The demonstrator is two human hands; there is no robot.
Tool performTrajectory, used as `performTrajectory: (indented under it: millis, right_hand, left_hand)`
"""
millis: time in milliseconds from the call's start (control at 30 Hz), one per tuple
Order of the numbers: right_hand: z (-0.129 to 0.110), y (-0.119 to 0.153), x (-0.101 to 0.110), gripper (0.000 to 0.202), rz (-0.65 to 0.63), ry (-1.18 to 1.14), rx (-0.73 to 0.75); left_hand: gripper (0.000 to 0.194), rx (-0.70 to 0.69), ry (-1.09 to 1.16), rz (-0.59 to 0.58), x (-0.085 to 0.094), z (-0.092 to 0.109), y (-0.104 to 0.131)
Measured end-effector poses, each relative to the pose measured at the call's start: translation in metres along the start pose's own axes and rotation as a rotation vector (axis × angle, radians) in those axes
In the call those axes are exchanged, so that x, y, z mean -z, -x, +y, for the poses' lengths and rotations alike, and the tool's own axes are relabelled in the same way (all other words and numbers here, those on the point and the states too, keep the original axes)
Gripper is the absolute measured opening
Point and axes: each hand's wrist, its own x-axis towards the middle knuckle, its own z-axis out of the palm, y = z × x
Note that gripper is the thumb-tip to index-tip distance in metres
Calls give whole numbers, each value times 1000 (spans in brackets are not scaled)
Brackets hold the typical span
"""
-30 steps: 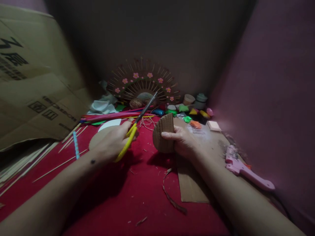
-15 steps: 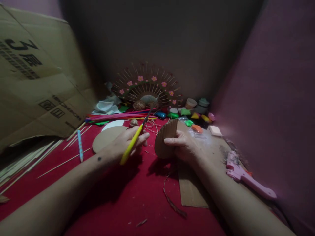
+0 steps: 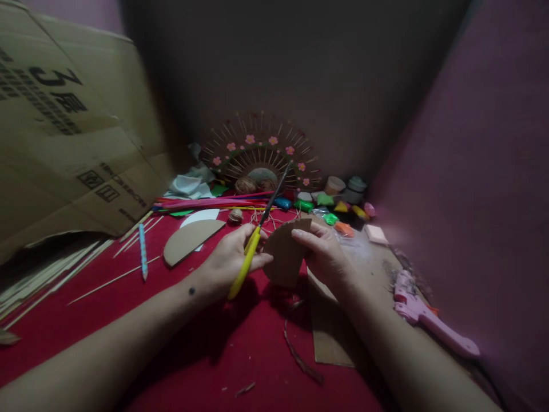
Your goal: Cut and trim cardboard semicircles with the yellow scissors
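Observation:
My left hand [image 3: 240,254] is closed on yellow-handled scissors [image 3: 245,268], whose dark blades point up and away toward the back. Its fingertips are close to the left edge of a curved cardboard piece [image 3: 286,254]; whether they touch it I cannot tell. My right hand [image 3: 323,252] pinches that piece by its upper right edge, thumb on the near face. The piece is held upright above the red cloth [image 3: 206,355]. A half-round cardboard piece [image 3: 191,240] lies left of my left hand, over a white piece [image 3: 206,216].
A decorated stick fan [image 3: 266,154] stands at the back beside twine balls [image 3: 246,184] and clay packets [image 3: 304,205]. A large cardboard sheet [image 3: 86,131] leans at left near sticks and a blue pencil-like stick [image 3: 143,252]. A pink glue gun [image 3: 433,320] lies right on flat cardboard [image 3: 332,343].
My left hand has moved right, closer to the held cardboard, with the scissors. The held piece has turned, and my right thumb sits higher on it. The view has shifted slightly.

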Motion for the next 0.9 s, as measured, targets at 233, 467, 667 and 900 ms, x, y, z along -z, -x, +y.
performTrajectory:
  millis: [233,467,667,900]
  right_hand:
    - [-5,4,-7,4,88,98,123]
    - [-5,6,-13,5,112,35,119]
    - [-5,6,-16,4,141,-16,70]
    - [-4,5,-15,6,136,-14,27]
  left_hand:
    - [23,-141,-36,-28,-2,-3,8]
    - [21,-174,-161,-51,-4,-1,12]
    - [21,-157,-186,-51,-3,-1,12]
    - [23,-114,-65,-57,-6,-1,12]
